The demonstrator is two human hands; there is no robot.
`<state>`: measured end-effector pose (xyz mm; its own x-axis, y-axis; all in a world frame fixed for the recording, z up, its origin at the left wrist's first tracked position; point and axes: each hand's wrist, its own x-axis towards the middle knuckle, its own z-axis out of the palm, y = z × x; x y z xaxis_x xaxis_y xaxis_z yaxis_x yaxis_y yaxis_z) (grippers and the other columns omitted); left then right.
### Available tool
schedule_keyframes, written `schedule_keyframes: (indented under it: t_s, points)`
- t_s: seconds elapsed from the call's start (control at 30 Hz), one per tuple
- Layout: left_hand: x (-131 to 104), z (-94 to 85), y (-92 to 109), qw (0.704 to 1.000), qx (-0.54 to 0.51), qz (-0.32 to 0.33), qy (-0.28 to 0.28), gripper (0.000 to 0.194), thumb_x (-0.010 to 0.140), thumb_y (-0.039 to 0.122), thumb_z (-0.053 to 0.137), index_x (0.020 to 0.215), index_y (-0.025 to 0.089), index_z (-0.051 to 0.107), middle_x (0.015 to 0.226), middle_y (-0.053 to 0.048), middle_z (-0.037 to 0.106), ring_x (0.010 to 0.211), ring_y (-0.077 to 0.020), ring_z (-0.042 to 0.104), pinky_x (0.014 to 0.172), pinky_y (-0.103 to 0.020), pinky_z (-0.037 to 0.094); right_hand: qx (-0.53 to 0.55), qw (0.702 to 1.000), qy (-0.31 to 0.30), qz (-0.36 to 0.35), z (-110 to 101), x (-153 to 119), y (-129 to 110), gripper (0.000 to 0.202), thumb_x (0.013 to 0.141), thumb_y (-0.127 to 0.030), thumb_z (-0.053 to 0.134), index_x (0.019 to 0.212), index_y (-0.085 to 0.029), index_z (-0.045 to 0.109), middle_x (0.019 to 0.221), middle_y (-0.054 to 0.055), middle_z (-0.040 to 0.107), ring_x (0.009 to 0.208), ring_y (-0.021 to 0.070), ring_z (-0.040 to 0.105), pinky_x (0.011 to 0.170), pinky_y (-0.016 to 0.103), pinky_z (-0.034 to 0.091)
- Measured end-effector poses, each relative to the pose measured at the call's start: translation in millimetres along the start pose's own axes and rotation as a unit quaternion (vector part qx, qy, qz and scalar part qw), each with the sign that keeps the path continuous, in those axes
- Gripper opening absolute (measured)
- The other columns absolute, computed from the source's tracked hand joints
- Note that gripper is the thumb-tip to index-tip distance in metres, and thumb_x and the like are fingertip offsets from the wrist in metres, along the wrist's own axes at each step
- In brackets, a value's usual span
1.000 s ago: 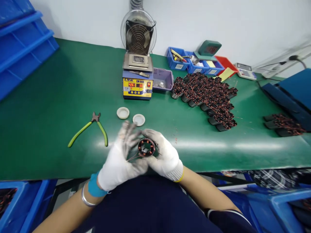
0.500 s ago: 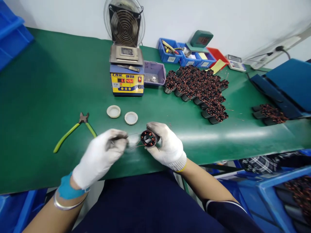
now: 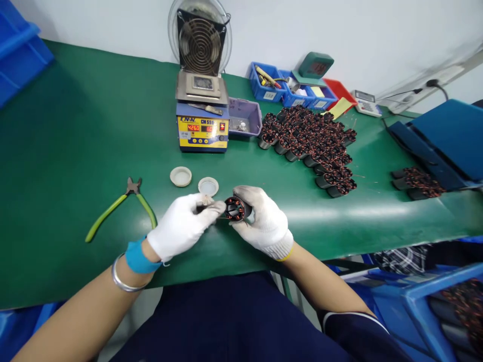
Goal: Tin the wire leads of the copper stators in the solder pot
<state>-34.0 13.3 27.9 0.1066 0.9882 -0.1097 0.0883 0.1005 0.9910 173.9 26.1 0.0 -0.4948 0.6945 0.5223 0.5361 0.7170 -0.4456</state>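
Seen from the head camera, the right hand (image 3: 264, 221) has its gloved fingers wrapped around a dark round part with copper windings (image 3: 234, 209), thumb below and fingers above, its open end turned towards the other hand. The part sits just in front of the person, above the near side of the green counter (image 3: 94, 136). The left hand (image 3: 188, 221) has come right up to the rim; its thumb and fingers are drawn in narrow, but I can't tell from here whether they pinch anything. A thin wire (image 3: 224, 218) shows at the lower edge of the part, close to the left thumb.

I'd judge the step in hand to be work on the loose wire at that rim, one hand steadying, the other fiddling. The next move, I'd say, calls for a firm right hold and a delicate left touch, so that the fine wire isn't bent or snagged.

Green-handled pliers (image 3: 133, 188) lie open to the left, touched by neither hand. Just beyond the hands sit two shallow white dishes (image 3: 180, 176), and behind those a yellow-and-blue machine (image 3: 203, 133). More wound parts (image 3: 307, 146) stand packed together off to the right.
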Motion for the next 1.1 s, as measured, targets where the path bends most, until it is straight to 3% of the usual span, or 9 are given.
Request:
schedule_keyframes:
  t_s: [0.17, 0.3, 0.43, 0.57, 0.7, 0.83, 0.9, 1.0, 1.1]
  points:
    - [5, -23.2, -4, 0.976, -0.051, 0.083, 0.195, 0.011, 0.068, 0.020, 0.068, 0.059, 0.016, 0.066, 0.059, -0.001, 0.062, 0.050, -0.0109, 0.053, 0.047, -0.021, 0.040, -0.038, 0.996, -0.024, 0.072, 2, 9, 12, 0.056, 0.076, -0.025, 0.064, 0.130, -0.020, 0.051, 0.121, 0.011, 0.060, 0.109, 0.0293, 0.062, 0.093, 0.044, 0.056]
    - [14, -36.4, -14, 0.933, -0.192, 0.073, 0.296, 0.011, 0.070, 0.024, 0.072, 0.068, 0.018, 0.062, 0.056, 0.002, 0.059, 0.051, -0.0128, 0.057, 0.041, -0.020, 0.036, -0.117, 0.972, -0.121, 0.162, 7, 29, 22, 0.063, 0.073, -0.022, 0.071, 0.133, -0.022, 0.053, 0.125, 0.009, 0.059, 0.104, 0.0321, 0.063, 0.087, 0.047, 0.058]
    - [19, -31.8, -16, 0.920, -0.221, 0.067, 0.315, 0.014, 0.069, 0.027, 0.073, 0.067, 0.018, 0.063, 0.057, 0.001, 0.060, 0.051, -0.0125, 0.058, 0.041, -0.020, 0.040, -0.190, 0.944, -0.204, 0.179, 12, 51, 22, 0.065, 0.077, -0.024, 0.075, 0.139, -0.027, 0.051, 0.130, 0.008, 0.056, 0.098, 0.0345, 0.064, 0.075, 0.045, 0.060]
    - [19, -30.5, -14, 0.921, -0.226, 0.065, 0.310, 0.017, 0.069, 0.029, 0.076, 0.068, 0.017, 0.064, 0.059, 0.000, 0.062, 0.053, -0.0124, 0.059, 0.043, -0.021, 0.042, -0.222, 0.930, -0.246, 0.157, 10, 61, 16, 0.066, 0.080, -0.025, 0.076, 0.141, -0.028, 0.050, 0.131, 0.008, 0.055, 0.101, 0.0344, 0.063, 0.073, 0.041, 0.059]
    - [19, -32.0, -17, 0.917, -0.226, 0.081, 0.319, 0.021, 0.071, 0.032, 0.076, 0.067, 0.016, 0.064, 0.059, -0.002, 0.062, 0.052, -0.0131, 0.059, 0.042, -0.022, 0.042, -0.225, 0.928, -0.249, 0.163, 2, 63, 10, 0.065, 0.084, -0.029, 0.074, 0.143, -0.030, 0.048, 0.133, 0.005, 0.054, 0.102, 0.0306, 0.063, 0.074, 0.038, 0.058]
    - [19, -32.1, -19, 0.914, -0.222, 0.095, 0.325, 0.022, 0.073, 0.032, 0.076, 0.068, 0.015, 0.063, 0.061, -0.002, 0.062, 0.054, -0.0145, 0.061, 0.041, -0.023, 0.042, -0.267, 0.925, -0.234, 0.135, -6, 69, 3, 0.067, 0.089, -0.035, 0.070, 0.148, -0.026, 0.041, 0.140, 0.010, 0.048, 0.107, 0.0302, 0.060, 0.076, 0.035, 0.054]
    - [19, -32.4, -19, 0.913, -0.223, 0.099, 0.328, 0.021, 0.074, 0.031, 0.076, 0.068, 0.016, 0.063, 0.061, -0.002, 0.062, 0.055, -0.0144, 0.061, 0.042, -0.023, 0.043, -0.304, 0.906, -0.270, 0.116, -5, 77, -2, 0.057, 0.093, -0.034, 0.064, 0.146, -0.026, 0.044, 0.139, 0.011, 0.049, 0.108, 0.0312, 0.058, 0.078, 0.035, 0.052]
    - [18, -33.4, -19, 0.910, -0.232, 0.102, 0.328, 0.018, 0.079, 0.029, 0.072, 0.070, 0.016, 0.062, 0.064, -0.001, 0.061, 0.058, -0.0133, 0.061, 0.044, -0.023, 0.043, -0.341, 0.876, -0.310, 0.143, 5, 93, -9, 0.037, 0.104, -0.038, 0.044, 0.138, -0.028, 0.053, 0.127, 0.010, 0.057, 0.103, 0.0317, 0.058, 0.074, 0.036, 0.049]
    - [17, -34.7, -20, 0.909, -0.239, 0.112, 0.323, 0.016, 0.081, 0.029, 0.071, 0.072, 0.017, 0.064, 0.068, -0.002, 0.062, 0.061, -0.0134, 0.061, 0.045, -0.023, 0.042, -0.349, 0.868, -0.314, 0.162, 17, 101, -12, 0.040, 0.108, -0.042, 0.030, 0.137, -0.027, 0.052, 0.119, 0.010, 0.060, 0.101, 0.0323, 0.057, 0.071, 0.036, 0.048]
